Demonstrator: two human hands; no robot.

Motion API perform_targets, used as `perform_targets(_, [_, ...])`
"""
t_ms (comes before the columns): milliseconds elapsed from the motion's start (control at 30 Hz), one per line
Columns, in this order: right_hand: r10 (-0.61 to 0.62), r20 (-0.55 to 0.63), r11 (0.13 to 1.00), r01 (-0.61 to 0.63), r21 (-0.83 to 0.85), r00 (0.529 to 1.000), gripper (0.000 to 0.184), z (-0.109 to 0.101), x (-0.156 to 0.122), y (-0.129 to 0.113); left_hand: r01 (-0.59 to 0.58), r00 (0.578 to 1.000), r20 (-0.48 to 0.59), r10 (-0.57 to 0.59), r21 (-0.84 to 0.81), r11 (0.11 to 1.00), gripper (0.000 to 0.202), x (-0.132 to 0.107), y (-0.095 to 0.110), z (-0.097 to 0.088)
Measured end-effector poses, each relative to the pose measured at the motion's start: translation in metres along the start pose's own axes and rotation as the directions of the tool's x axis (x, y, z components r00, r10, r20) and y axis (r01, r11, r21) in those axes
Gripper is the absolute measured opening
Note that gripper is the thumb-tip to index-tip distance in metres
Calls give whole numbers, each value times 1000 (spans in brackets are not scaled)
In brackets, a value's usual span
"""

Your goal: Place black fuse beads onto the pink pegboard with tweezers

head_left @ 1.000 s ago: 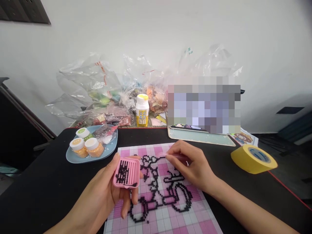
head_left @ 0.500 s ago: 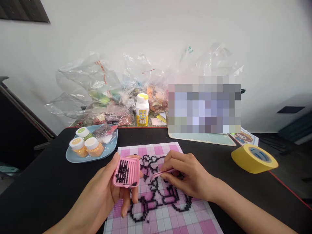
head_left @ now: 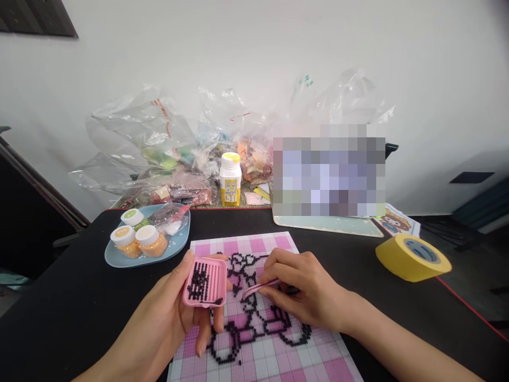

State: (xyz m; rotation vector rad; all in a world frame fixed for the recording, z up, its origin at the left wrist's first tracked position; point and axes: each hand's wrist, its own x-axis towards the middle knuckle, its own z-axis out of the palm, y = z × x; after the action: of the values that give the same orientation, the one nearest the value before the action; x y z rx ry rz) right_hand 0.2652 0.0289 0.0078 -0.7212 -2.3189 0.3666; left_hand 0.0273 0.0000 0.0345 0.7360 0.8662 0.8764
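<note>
Held in my left hand is a small pink ridged bead tray, tilted toward me. Black beads lie in rows along its left grooves, with a few more at the bottom lip. My right hand pinches pink tweezers, their curved tip pointing left and low over the pegboard. Pink, white and lilac checks cover the board, and black beads form an outline on it. Whether a bead sits in the tweezer tip is too small to tell. My right fingers hide part of the outline.
A blue plate at left carries several lidded bead jars and a bag of dark beads. A white-and-yellow bottle stands behind the board. Yellow tape lies at right. Plastic bags line the wall; a blurred patch covers the back right.
The tweezers' tip has moved slightly left and down over the board, with my right hand shifting a little. My left hand still holds the tray. The whole view has drifted slightly.
</note>
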Motion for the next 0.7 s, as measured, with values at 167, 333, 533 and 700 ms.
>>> perform_targets(167, [-7, 1, 1000, 7, -21, 1000, 18, 2, 1, -2, -1, 1000, 1, 1, 0, 1000, 52, 2, -1, 0])
perform_targets(333, [-12, -8, 999, 12, -34, 1000, 17, 3, 1, -3, 5, 1000, 1, -5, 3, 1000, 52, 1, 0, 0])
perform_targets(533, [-17, -16, 999, 17, -31, 1000, 17, 4, 0, -3, 6, 1000, 3, -6, 1, 1000, 51, -1, 0, 0])
perform_targets(700, [-20, -18, 999, 19, -36, 1000, 17, 4, 1, -2, 4, 1000, 7, -4, 5, 1000, 52, 0, -1, -2])
